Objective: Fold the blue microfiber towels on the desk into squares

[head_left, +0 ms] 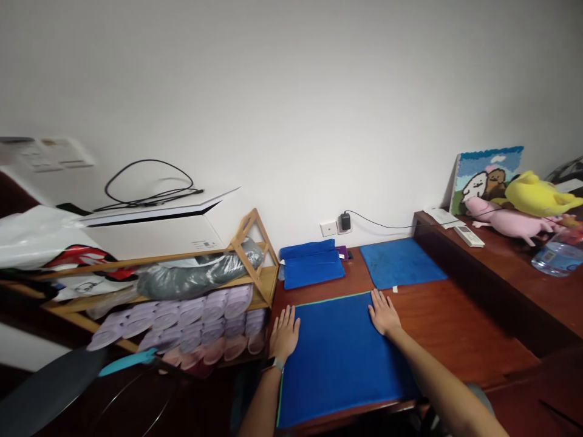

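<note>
A blue cloth [339, 358] with a thin green edge lies spread flat on the reddish-brown wooden desk [460, 328]. My left hand [285, 335] rests flat at its far left corner, fingers stretched out, with a watch on the wrist. At the far right corner, my right hand [384, 312] lies flat with its fingers extended. Behind the spread cloth, a folded blue cloth [312, 264] sits at the back left by the wall. Another blue cloth [401, 262], with darker patches and a small white tag, lies flat at the back right.
On the left stands a wooden rack [255, 261] with a white box [159, 233], a black cable and several lilac slippers [214, 309]. A raised ledge on the right bears a remote [469, 237], plush toys [510, 220] and a plastic bottle [558, 255]. A black plug [345, 221] is in the wall.
</note>
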Demonstrator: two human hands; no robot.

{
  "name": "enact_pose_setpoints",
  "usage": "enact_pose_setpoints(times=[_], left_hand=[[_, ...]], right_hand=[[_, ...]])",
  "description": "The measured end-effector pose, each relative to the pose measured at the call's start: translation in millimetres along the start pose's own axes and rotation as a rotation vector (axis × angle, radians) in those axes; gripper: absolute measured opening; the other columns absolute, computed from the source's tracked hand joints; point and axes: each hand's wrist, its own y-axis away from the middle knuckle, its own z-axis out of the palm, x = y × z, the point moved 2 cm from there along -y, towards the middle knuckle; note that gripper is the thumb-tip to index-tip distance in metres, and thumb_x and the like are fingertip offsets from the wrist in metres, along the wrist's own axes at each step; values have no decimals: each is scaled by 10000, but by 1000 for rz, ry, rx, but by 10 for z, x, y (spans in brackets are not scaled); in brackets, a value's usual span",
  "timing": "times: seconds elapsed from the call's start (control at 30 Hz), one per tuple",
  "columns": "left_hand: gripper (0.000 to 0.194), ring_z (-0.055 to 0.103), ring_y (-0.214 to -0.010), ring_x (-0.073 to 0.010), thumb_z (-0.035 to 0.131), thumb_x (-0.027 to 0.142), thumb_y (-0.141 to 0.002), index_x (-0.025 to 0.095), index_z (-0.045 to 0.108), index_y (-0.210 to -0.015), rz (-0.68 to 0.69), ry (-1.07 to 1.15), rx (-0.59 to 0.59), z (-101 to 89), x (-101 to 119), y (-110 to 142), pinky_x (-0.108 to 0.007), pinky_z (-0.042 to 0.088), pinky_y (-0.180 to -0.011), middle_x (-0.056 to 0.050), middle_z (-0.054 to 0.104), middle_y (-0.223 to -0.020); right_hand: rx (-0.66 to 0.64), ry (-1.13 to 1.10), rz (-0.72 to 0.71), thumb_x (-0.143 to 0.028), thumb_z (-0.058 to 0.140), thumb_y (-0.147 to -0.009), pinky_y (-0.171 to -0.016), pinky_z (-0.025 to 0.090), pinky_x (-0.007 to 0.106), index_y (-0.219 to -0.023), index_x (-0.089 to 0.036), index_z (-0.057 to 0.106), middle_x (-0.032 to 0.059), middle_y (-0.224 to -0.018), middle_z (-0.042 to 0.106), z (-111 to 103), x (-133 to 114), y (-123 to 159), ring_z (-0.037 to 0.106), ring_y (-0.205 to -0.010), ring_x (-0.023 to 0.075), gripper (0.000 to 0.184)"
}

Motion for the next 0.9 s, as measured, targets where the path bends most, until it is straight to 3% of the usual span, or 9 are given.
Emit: enact_pose_setpoints(times=[0.17, 0.27, 0.33, 0.43, 0.53, 0.63, 0.7, 0.77, 0.9], left_hand=[[604, 360, -1546, -271, 261, 395, -1064, 165, 396, -1605, 18, -25, 18, -171, 97, 12, -509, 285, -1266, -104, 381, -1666], [585, 362, -1545, -260, 256, 361, -1072, 140, 431, -1583, 79, -10, 130, -314, 338, 46, -492, 286, -1273, -112, 414, -1650], [571, 362, -1545, -243, 247, 361, -1085, 160, 424, -1588, 161, 32, 208, -363, 668, 105, -474, 305, -1271, -98, 422, -1649], [559, 344, -1553, -214, 247, 381, -1099, 200, 375, -1611, 304, 110, 232, -323, 1377, 229, -452, 324, -1272, -63, 411, -1660], [565, 318, -1563, -200, 229, 413, -1105, 219, 344, -1623, 387, 177, 156, -209, 2065, 345, -444, 316, -1283, -36, 382, -1674], [565, 313, -1565, -212, 217, 413, -1104, 232, 329, -1628, 393, 202, 62, -125, 2412, 402, -459, 317, -1284, -44, 377, -1673], [563, 313, -1565, -228, 221, 399, -1102, 238, 306, -1634, 389, 210, 33, -112, 2394, 416, -484, 321, -1282, -56, 372, -1674], [563, 319, -1562, -240, 223, 393, -1101, 232, 301, -1635, 377, 211, 22, -116, 2189, 441, -505, 322, -1278, -66, 365, -1674], [574, 337, -1554, -258, 230, 393, -1095, 195, 356, -1619, 240, 136, 30, -92, 1368, 601, -524, 322, -1270, -88, 359, -1673]], right_hand=[[-43, 11, 1, -427, 184, -1052, -1304, 94, 445, -1662, -104, 199, 71, -1733, 176, -88, -31, -6, 123, -1612, 220, 690], [2, -10, 11, -426, 172, -1057, -1305, 114, 448, -1657, -86, 201, 78, -1729, 179, -134, -113, 71, 133, -1611, 222, 691], [79, -31, -17, -419, 155, -1061, -1309, 113, 446, -1657, -88, 202, 76, -1726, 185, -120, -179, 186, 133, -1610, 214, 683], [126, -45, -86, -440, 156, -1066, -1314, 105, 440, -1652, -97, 233, 77, -1717, 208, -21, -242, 412, 156, -1606, 215, 684], [78, -45, -119, -447, 192, -1061, -1314, 130, 444, -1639, -87, 271, 90, -1703, 246, 88, -235, 600, 189, -1599, 231, 686], [37, -41, -137, -419, 215, -1054, -1317, 127, 441, -1637, -81, 271, 88, -1705, 230, 112, -208, 688, 173, -1601, 232, 676], [38, -53, -135, -424, 215, -1055, -1317, 126, 440, -1638, -83, 270, 89, -1708, 215, 80, -201, 704, 163, -1603, 233, 677], [42, -69, -130, -436, 203, -1058, -1316, 134, 444, -1639, -83, 268, 94, -1707, 212, 36, -205, 709, 163, -1603, 234, 682], [18, -78, -120, -466, 164, -1063, -1316, 117, 436, -1647, -88, 231, 80, -1716, 187, 3, -210, 720, 148, -1606, 220, 698]])
